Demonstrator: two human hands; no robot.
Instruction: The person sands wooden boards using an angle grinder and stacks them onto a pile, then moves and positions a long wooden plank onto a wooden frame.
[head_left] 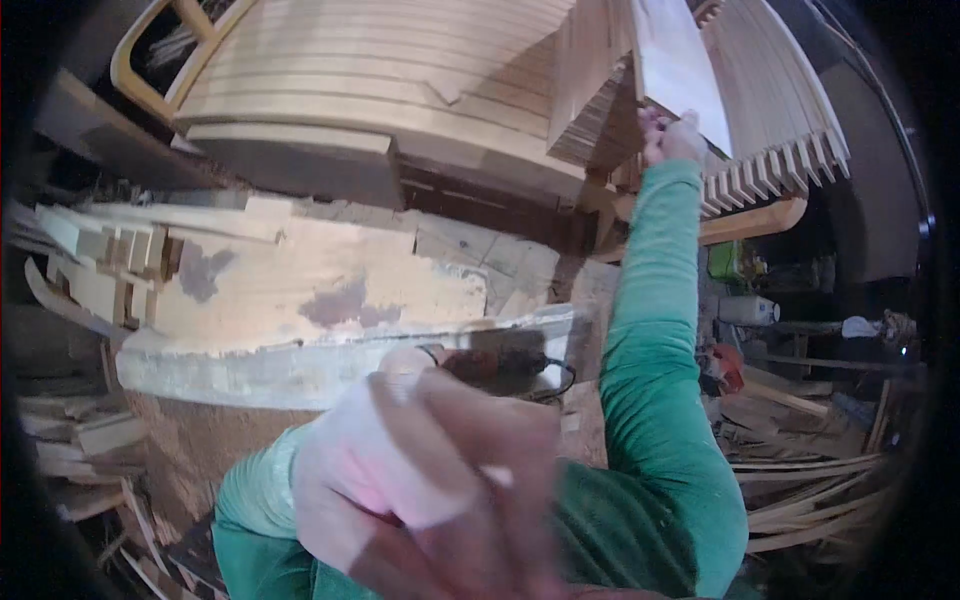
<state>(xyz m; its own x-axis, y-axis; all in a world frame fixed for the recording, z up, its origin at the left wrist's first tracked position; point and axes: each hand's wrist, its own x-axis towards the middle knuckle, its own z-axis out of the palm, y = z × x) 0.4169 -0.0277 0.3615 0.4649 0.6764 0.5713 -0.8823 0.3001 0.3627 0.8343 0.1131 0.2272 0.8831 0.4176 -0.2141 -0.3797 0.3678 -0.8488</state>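
At the upper right, my right hand (675, 137) is closed on the lower end of a pale flat board (680, 60), beside a row of upright thin wooden slats (765, 90). My left hand (430, 480) is raised close to the camera in the lower middle. It is large and smeared by motion, so its fingers and anything in them are unclear. Behind it, a power tool (490, 368) with a dark cord lies on the edge of the workbench (240, 370), partly hidden by the hand.
A large slatted wooden piece (370, 60) spans the top. Wood offcuts (110, 250) are piled at the left of the bench. At the right are a white container (748, 310), a green object (727, 262), a red object (722, 368) and scattered wood strips (810, 500).
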